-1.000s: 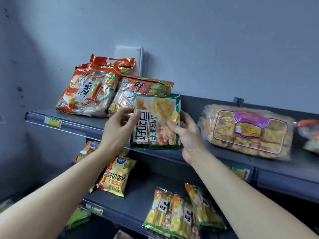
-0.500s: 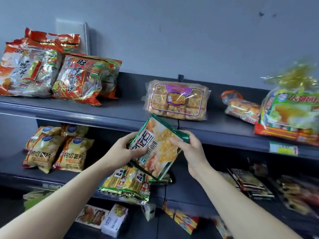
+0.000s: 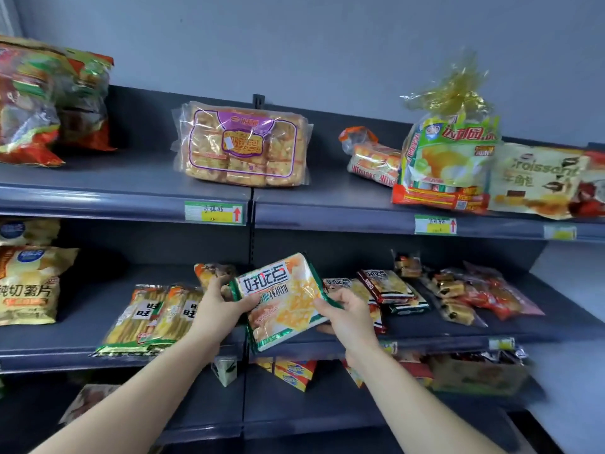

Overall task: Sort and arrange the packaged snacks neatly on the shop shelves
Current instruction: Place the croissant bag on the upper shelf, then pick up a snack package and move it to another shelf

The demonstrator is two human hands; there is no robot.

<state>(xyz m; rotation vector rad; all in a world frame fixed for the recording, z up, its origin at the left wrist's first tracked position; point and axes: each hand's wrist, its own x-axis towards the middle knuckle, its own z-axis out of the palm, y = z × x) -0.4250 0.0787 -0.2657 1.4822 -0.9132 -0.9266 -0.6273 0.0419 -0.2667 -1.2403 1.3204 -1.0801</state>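
Observation:
A green-edged cracker packet (image 3: 281,303) hangs tilted in front of the middle shelf (image 3: 98,342). My left hand (image 3: 219,306) grips its left edge, thumb on the front. On the right edge my right hand (image 3: 347,319) holds it, fingers curled behind. Just behind it on the middle shelf lie similar packets (image 3: 386,286), some dark-edged. To the left lie two yellow stick-snack packs (image 3: 154,316).
The top shelf (image 3: 131,194) carries red rice-cracker bags (image 3: 39,103), a purple-labelled pastry pack (image 3: 244,144), a small bread bag (image 3: 370,157), a tall green bag (image 3: 448,152) and a croissant bag (image 3: 537,181). Yellow chip bags (image 3: 26,283) stand middle left, wrapped candies (image 3: 458,296) middle right. Boxes fill the bottom shelf (image 3: 294,417).
The cracker packet has come down from the top shelf to the front of the middle shelf, still in both hands. My view has swung to the right along the shelves.

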